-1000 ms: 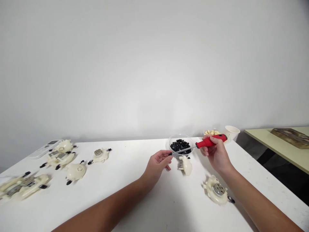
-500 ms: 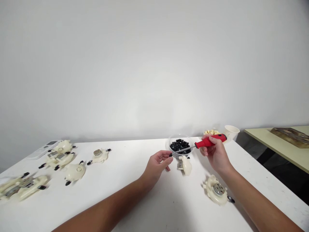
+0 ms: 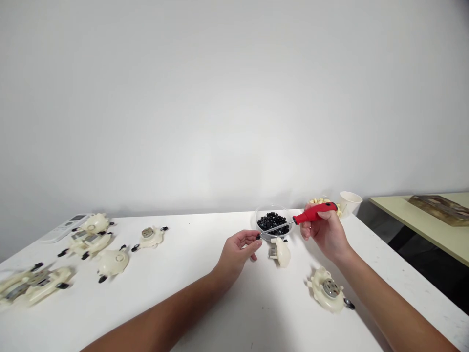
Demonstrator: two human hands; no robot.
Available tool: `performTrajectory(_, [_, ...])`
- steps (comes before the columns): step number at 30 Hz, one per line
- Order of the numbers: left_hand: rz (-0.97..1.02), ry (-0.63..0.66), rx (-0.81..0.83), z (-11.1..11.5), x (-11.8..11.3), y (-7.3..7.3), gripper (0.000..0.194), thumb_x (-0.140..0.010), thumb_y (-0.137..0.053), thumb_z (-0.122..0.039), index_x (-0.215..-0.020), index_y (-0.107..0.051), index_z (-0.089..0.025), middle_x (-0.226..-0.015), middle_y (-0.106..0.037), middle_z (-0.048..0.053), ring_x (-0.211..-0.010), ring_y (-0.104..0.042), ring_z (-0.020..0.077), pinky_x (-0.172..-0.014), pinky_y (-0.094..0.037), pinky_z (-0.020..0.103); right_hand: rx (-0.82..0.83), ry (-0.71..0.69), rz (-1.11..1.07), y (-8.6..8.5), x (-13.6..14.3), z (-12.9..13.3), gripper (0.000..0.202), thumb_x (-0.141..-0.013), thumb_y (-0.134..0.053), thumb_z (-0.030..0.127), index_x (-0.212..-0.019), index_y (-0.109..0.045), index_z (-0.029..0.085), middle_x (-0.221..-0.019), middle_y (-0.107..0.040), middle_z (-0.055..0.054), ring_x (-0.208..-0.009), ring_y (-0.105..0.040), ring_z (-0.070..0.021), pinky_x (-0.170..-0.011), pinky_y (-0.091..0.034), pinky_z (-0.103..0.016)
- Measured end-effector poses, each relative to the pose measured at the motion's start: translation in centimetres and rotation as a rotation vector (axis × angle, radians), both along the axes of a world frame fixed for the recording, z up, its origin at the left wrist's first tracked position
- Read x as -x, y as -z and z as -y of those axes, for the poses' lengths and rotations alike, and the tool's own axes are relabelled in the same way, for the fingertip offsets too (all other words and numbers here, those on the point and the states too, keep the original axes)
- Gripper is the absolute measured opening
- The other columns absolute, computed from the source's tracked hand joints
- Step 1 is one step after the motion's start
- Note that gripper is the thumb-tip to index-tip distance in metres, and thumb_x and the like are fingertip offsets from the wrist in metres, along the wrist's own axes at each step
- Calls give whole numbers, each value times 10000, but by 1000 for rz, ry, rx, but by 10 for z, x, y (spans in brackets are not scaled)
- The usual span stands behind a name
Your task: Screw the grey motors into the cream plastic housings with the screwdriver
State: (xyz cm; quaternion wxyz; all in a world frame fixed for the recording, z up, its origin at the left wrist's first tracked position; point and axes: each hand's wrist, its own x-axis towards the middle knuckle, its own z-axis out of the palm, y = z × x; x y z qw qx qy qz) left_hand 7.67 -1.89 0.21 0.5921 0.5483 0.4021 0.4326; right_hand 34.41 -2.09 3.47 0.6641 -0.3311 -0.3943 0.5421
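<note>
My right hand [image 3: 326, 234] is closed round the red handle of a screwdriver [image 3: 314, 213]. Its thin metal shaft points left, across the front of a clear round dish [image 3: 257, 218] of small black parts [image 3: 274, 222]. At the shaft's tip, my left hand [image 3: 238, 249] pinches a small black part [image 3: 258, 236] between thumb and fingers. Just right of the left fingertips, a cream plastic piece [image 3: 283, 252] stands on the table with a black bit on top. Another cream piece [image 3: 328, 291] with a round metal disc and one black end lies below my right wrist.
Several cream pieces [image 3: 113, 262] with black ends lie on the left of the white table [image 3: 176, 293]. A white remote control [image 3: 66, 228] rests behind them. Beyond my right hand are small cream parts [image 3: 319, 200] and a white cup [image 3: 351, 201]. A pale green table [image 3: 436, 230] stands farther right.
The screwdriver and my right hand have shifted slightly left. My left hand still pinches the small black part at the tip, almost unmoved.
</note>
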Motion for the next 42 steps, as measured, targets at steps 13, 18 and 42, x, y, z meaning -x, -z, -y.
performTrajectory(13, [-43, -11, -15, 3, -1, -6, 364, -813, -828, -389, -1094, -775, -164, -1046, -748, 92, -676, -587, 124, -649, -542, 282, 136, 139, 305, 3, -13, -10, 522, -928, -577, 678, -725, -605, 198, -567, -603, -25, -448, -458, -141, -429, -370, -265])
performTrajectory(18, [-33, -5, -20, 2, 0, 0, 370, -806, -837, -404, -1086, -768, -171, -947, -709, 71, -729, -590, 149, -616, -522, 267, 183, 36, 151, -1, -12, -9, 519, -954, -442, 670, -893, -658, 203, -627, -648, -37, -431, -479, -165, -392, -373, -280])
performTrajectory(42, [-67, 28, 4, -1, 1, 6, 417, -799, -842, -458, -1120, -794, -196, -937, -709, 69, -792, -579, 164, -688, -470, 281, 116, 249, 73, 3, -18, -11, 368, -916, -446, 519, -959, -634, 206, -571, -655, -19, -381, -589, -219, -427, -546, -378])
